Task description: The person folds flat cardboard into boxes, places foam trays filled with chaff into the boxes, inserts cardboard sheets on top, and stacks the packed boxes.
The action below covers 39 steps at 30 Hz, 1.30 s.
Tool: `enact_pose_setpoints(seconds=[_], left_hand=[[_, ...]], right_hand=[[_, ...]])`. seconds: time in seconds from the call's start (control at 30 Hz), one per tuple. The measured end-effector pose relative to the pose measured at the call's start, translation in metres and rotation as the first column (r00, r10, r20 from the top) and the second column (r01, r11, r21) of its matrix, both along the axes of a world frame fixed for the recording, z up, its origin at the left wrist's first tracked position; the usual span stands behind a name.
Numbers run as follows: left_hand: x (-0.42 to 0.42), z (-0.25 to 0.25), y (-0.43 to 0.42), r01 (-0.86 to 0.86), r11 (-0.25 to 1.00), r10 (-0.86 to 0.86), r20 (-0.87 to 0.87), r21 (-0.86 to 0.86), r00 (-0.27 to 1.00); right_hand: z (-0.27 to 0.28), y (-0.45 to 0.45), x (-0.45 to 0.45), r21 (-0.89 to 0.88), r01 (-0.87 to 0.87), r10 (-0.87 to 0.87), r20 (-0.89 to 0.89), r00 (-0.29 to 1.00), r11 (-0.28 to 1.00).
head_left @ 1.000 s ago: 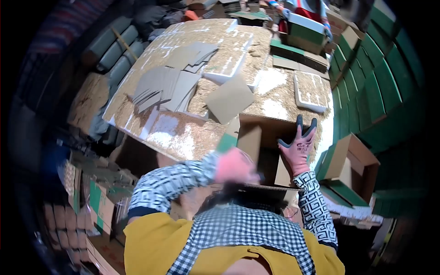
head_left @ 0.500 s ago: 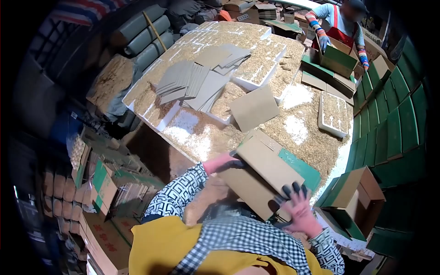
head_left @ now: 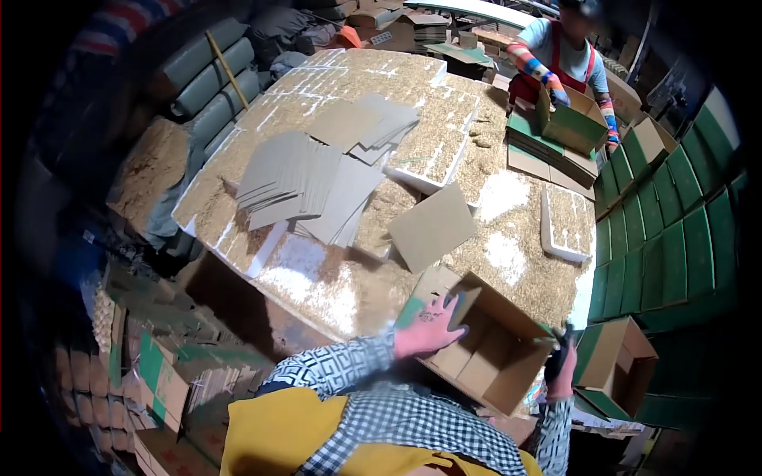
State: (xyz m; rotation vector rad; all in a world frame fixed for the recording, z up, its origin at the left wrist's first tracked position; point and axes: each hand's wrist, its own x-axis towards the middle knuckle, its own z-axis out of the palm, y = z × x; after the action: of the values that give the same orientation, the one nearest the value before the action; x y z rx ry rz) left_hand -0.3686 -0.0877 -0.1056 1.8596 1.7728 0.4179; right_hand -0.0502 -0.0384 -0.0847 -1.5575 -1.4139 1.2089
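An open cardboard box (head_left: 486, 346), brown inside with green on its outer flaps, sits at the near edge of the table in front of me, its opening facing up toward me. My left hand (head_left: 431, 327), in a pink glove with dark fingertips, grips its left wall and flap with the fingers somewhat apart. On the opposite side, my right hand (head_left: 562, 366) holds the right edge; its dark fingertips are partly blurred. Just beyond the box, a loose cardboard sheet (head_left: 432, 228) lies on the sawdust-like material.
Fanned grey cardboard sheets (head_left: 290, 178) cover part of the table. A white foam tray (head_left: 567, 222) stands at right. Another open box (head_left: 617, 369) is beside my right hand. Green boxes (head_left: 684, 254) form a wall at right. A co-worker (head_left: 559, 59) handles a box (head_left: 573, 123) across the table.
The folded box has been opened out into a box shape with its inside visible. My left hand moved onto its left wall, my right hand to its right edge. The view shifted slightly.
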Motion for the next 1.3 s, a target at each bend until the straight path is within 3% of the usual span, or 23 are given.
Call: enact_pose_setpoints(seconds=[0.07, 0.1, 0.13, 0.17, 0.2, 0.3, 0.33, 0.37, 0.4, 0.43, 0.53, 0.6, 0.67, 0.73, 0.87, 0.93, 1.0, 1.07, 1.13, 1.17, 1.2, 1.27, 1.3], left_hand=[[-0.030, 0.008, 0.024, 0.018, 0.984, 0.105, 0.658, -0.177, 0.746], [-0.050, 0.002, 0.052, -0.138, 0.980, 0.199, 0.724, -0.143, 0.661], [-0.069, -0.004, 0.079, -0.288, 0.952, 0.258, 0.787, -0.107, 0.561], [-0.085, 0.000, 0.114, -0.458, 0.870, 0.340, 0.894, -0.182, 0.291], [-0.120, -0.028, 0.164, -0.339, 0.819, 0.467, 0.881, -0.463, -0.076], [-0.167, -0.028, 0.243, -0.342, 0.940, 0.230, 0.696, 0.023, 0.680], [-0.176, -0.063, 0.269, -0.294, 0.955, 0.211, 0.631, 0.029, 0.747], [-0.165, -0.088, 0.292, -0.440, 0.874, 0.366, 0.877, -0.208, 0.312], [-0.156, -0.100, 0.314, -0.393, 0.732, 0.570, 0.816, -0.556, -0.093], [-0.147, -0.111, 0.335, -0.288, 0.488, 0.641, 0.563, -0.824, -0.523], [-0.139, -0.156, 0.351, -0.337, 0.522, 0.561, 0.613, -0.784, -0.556], [-0.134, -0.134, 0.334, -0.219, 0.589, 0.550, 0.584, -0.778, -0.597], [-0.146, -0.131, 0.317, -0.213, 0.633, 0.595, 0.644, -0.744, -0.481], [-0.132, -0.050, 0.263, -0.265, 0.612, 0.649, 0.665, -0.745, -0.370], [-0.164, -0.047, 0.218, 0.035, 0.632, 0.729, 0.579, -0.774, -0.366], [-0.143, -0.003, 0.188, -0.290, 0.674, 0.642, 0.733, -0.680, -0.225], [-0.144, 0.014, 0.170, -0.326, 0.792, 0.547, 0.837, -0.516, 0.006], [-0.111, 0.082, 0.141, -0.362, 0.729, 0.654, 0.748, -0.580, 0.118], [-0.103, 0.089, 0.120, -0.164, 0.863, 0.500, 0.854, -0.478, 0.146], [-0.093, 0.087, 0.104, -0.133, 0.883, 0.467, 0.873, -0.451, 0.142], [-0.081, 0.086, 0.089, -0.107, 0.903, 0.428, 0.893, -0.417, 0.136], [-0.051, 0.095, 0.056, 0.006, 0.862, 0.507, 0.862, -0.507, -0.006], [-0.047, 0.075, 0.051, 0.025, 0.870, 0.489, 0.867, -0.493, 0.091]], right_hand=[[0.024, -0.001, -0.038, 0.371, -0.079, -0.045, 0.314, 0.948, 0.925], [0.031, -0.004, -0.047, 0.108, -0.264, 0.103, 0.732, 0.673, 0.958], [0.026, -0.009, -0.061, 0.032, -0.293, 0.113, 0.878, 0.465, 0.956], [0.020, -0.006, -0.070, 0.068, -0.289, 0.080, 0.878, 0.472, 0.955], [0.012, 0.000, -0.076, 0.105, -0.287, 0.047, 0.878, 0.476, 0.952], [0.005, 0.012, -0.076, 0.116, -0.298, 0.024, 0.903, 0.429, 0.947], [0.005, 0.015, -0.078, 0.103, -0.280, 0.030, 0.900, 0.434, 0.955], [0.005, 0.015, -0.081, 0.105, -0.272, 0.018, 0.911, 0.413, 0.957], [0.005, 0.015, -0.082, 0.088, -0.262, 0.027, 0.914, 0.404, 0.961], [0.005, 0.014, -0.082, 0.071, -0.252, 0.036, 0.917, 0.397, 0.965], [0.005, 0.007, -0.079, 0.060, -0.245, 0.040, 0.924, 0.381, 0.968], [0.010, 0.010, -0.082, 0.064, -0.251, 0.037, 0.925, 0.379, 0.966], [0.005, 0.010, -0.078, 0.078, -0.258, 0.019, 0.936, 0.352, 0.963], [0.004, 0.010, -0.076, 0.071, -0.247, 0.022, 0.934, 0.356, 0.966], [0.006, 0.009, -0.072, 0.136, -0.298, -0.001, 0.911, 0.413, 0.945], [0.006, 0.009, -0.069, 0.155, -0.298, 0.002, 0.885, 0.466, 0.942], [0.010, 0.009, -0.069, 0.279, -0.366, -0.051, 0.850, 0.524, 0.888], [0.018, 0.006, -0.069, 0.552, -0.371, -0.055, 0.607, 0.793, 0.746], [0.002, 0.003, -0.064, 0.623, -0.157, 0.109, 0.115, 0.987, 0.766], [-0.003, 0.000, -0.066, 0.301, 0.017, 0.083, -0.317, 0.945, 0.953], [-0.001, 0.003, -0.059, 0.312, 0.002, 0.157, -0.481, 0.863, 0.950], [0.022, 0.009, -0.050, 0.070, -0.004, 0.062, -0.858, 0.509, 0.998], [0.031, 0.016, -0.038, 0.120, -0.182, 0.182, -0.910, 0.373, 0.976]])
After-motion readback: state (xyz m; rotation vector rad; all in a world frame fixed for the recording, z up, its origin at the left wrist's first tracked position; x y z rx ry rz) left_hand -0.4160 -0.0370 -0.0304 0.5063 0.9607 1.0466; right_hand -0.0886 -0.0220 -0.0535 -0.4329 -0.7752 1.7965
